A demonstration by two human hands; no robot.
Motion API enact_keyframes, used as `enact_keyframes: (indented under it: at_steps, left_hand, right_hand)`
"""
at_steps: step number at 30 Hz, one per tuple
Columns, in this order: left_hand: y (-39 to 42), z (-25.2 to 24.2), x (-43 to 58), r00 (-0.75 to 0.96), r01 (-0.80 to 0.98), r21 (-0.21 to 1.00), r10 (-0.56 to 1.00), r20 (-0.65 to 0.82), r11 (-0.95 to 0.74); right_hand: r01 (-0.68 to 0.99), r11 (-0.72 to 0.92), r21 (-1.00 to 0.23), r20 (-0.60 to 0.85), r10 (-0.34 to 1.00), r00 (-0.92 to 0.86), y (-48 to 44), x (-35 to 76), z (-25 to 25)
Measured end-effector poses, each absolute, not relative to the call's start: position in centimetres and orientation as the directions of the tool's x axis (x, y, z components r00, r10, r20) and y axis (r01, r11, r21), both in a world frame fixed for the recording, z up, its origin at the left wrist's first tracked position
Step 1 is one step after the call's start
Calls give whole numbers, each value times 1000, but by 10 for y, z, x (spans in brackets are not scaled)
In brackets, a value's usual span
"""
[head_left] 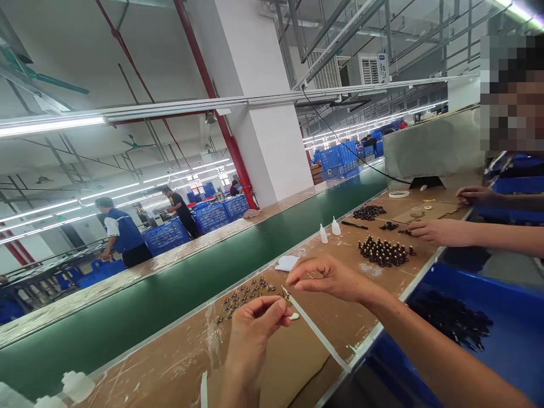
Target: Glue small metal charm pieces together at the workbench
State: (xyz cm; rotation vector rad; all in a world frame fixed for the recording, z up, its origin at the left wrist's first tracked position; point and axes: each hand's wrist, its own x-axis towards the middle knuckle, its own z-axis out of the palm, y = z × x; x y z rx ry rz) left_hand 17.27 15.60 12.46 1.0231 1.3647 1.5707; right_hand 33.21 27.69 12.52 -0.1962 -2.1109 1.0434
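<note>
My left hand (257, 334) is closed in a pinch, thumb against forefinger, at the near edge of a cardboard sheet (293, 357). A tiny part with yellowish and pale bits (285, 294) shows at its fingertips, too small to name. Just above and to the right hovers my right hand (329, 277), its thumb and finger curled so the tips almost meet; what they hold, if anything, cannot be made out. Beyond my left hand, several small dark-and-brass parts (246, 294) lie spread on the brown bench. A small whitish piece (293, 316) lies beside my left fingertips.
A green conveyor belt (170, 283) runs along the bench. Two white squeeze bottles (335, 226) stand near black, yellow-tipped parts (385, 251). A co-worker's hand (442, 232) reaches in from the right. A blue bin (501, 306) holds dark pieces; white bottles (79, 385) sit lower left.
</note>
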Motion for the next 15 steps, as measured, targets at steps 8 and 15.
enact_keyframes:
  at_steps: [8, 15]
  left_hand:
    - [173, 113, 28, -560, 199, 977, 828, 45, 82]
    - [192, 55, -59, -698, 390, 823, 715, -28, 413]
  right_hand:
    - [-88, 450, -889, 441, 788, -430, 297, 286, 52]
    - [43, 342, -939, 306, 884, -352, 297, 253, -31]
